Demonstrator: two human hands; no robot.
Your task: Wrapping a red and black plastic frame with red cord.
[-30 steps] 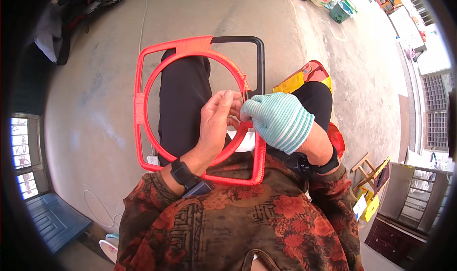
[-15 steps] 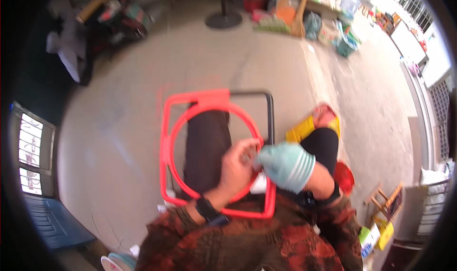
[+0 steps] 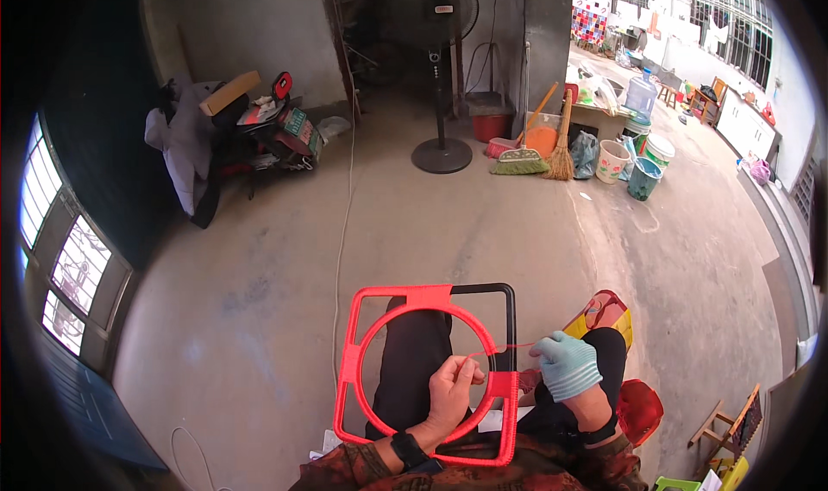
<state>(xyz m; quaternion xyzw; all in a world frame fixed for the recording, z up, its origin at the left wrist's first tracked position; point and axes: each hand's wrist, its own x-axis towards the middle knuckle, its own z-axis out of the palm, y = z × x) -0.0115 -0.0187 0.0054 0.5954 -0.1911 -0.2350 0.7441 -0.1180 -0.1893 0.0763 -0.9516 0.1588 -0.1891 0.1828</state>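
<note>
Between pinching bare left hand (image 3: 450,392) and gripping teal-gloved right hand (image 3: 567,368): thin red cord (image 3: 513,346).
Best taut beside red-wrapped square frame (image 3: 429,296).

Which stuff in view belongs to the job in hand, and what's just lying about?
Job in hand:
- square frame with inner ring, mostly red, partly black
- red cord, stretched between bare left hand and gloved right hand

Lying about:
- standing fan
- straw broom
- floral bucket
- teal bucket
</note>
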